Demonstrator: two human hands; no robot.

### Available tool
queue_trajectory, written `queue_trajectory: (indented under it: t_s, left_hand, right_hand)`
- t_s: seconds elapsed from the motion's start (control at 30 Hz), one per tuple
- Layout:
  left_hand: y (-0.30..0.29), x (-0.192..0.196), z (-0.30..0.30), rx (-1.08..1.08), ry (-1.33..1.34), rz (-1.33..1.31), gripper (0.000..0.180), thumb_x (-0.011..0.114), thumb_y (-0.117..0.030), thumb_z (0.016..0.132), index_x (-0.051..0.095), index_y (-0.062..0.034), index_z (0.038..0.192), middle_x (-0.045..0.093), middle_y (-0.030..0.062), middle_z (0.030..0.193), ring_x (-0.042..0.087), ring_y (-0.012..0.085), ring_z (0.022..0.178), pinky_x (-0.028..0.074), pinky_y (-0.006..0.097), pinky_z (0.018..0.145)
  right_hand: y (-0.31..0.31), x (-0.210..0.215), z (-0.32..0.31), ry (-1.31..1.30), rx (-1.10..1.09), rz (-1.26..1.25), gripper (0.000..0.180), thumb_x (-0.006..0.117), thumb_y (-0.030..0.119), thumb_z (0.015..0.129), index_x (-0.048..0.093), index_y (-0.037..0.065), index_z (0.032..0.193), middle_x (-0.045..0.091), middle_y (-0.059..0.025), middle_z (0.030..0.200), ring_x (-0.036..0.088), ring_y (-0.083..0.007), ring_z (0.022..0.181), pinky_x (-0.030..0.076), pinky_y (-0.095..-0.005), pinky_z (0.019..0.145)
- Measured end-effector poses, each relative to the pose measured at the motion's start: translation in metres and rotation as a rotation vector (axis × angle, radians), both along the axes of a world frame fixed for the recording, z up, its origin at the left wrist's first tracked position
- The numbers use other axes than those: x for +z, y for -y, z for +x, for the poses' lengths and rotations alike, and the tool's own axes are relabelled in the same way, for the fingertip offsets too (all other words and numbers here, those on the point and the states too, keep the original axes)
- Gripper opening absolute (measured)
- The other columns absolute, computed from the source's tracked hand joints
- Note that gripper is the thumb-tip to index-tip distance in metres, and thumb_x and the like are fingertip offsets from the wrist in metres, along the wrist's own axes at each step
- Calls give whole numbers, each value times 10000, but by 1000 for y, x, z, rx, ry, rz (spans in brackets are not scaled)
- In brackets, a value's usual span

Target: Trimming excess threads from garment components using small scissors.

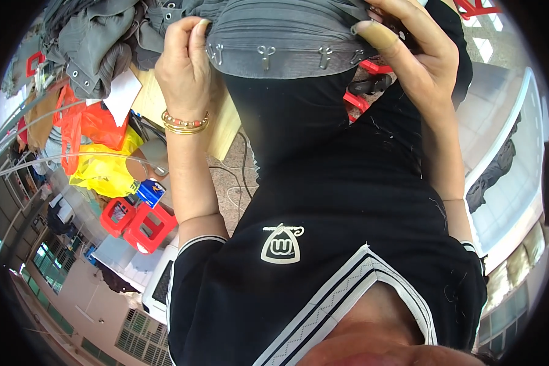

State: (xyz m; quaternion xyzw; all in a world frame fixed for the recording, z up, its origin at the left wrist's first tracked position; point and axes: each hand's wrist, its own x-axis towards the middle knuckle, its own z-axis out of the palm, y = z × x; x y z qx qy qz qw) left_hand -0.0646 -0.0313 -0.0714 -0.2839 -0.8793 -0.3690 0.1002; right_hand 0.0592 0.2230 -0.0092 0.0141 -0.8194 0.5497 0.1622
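A dark grey ribbed garment point(287, 30) is stretched between my hands at the top of the view, over my lap. Several metal hooks, among them one hook point(265, 56) left of the middle, sit in a row along its flat band. My left hand point(186, 67) pinches the band's left end between thumb and fingers. At the right end, my right hand point(418, 52) grips the cloth, its thumb on top and wrapped in a tan cover. Some of the right fingertips are hidden behind the cloth.
Grey garments with eyelets point(97, 46) are heaped at the upper left by a pale wooden tabletop point(226, 125). Below them are a red plastic bag point(100, 122), a yellow bag point(104, 171) and red stools point(149, 229). A white bin point(518, 165) with dark cloth stands at the right.
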Motion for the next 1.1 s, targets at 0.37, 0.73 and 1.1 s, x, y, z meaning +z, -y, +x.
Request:
queue_trajectory:
  t_s: [0.37, 0.73, 1.1]
  left_hand:
    - [-14, 51, 25, -398, -225, 179, 251, 775, -82, 801, 731, 12, 1029, 679, 148, 1069, 634, 228, 1016, 489, 323, 911]
    - [-27, 37, 22, -342, -495, 248, 195, 758, -1, 805, 713, -44, 990, 647, 74, 970, 652, 175, 854, 533, 261, 707]
    - [-29, 59, 33, -340, -496, 141, 188, 748, -32, 831, 690, -81, 1003, 634, 57, 953, 621, 177, 855, 513, 274, 699]
  right_hand:
    - [3, -2, 6, -32, 25, 101, 389, 769, -3, 764, 690, -20, 1145, 640, -63, 859, 550, -129, 711, 417, -240, 646]
    - [13, 25, 3, 21, 102, 195, 455, 813, 71, 739, 694, 22, 1176, 636, -71, 812, 589, -168, 680, 454, -270, 603]
    - [9, 44, -6, -1, 178, 426, 466, 833, 143, 700, 721, 110, 1152, 591, -45, 761, 582, -204, 636, 456, -296, 557]
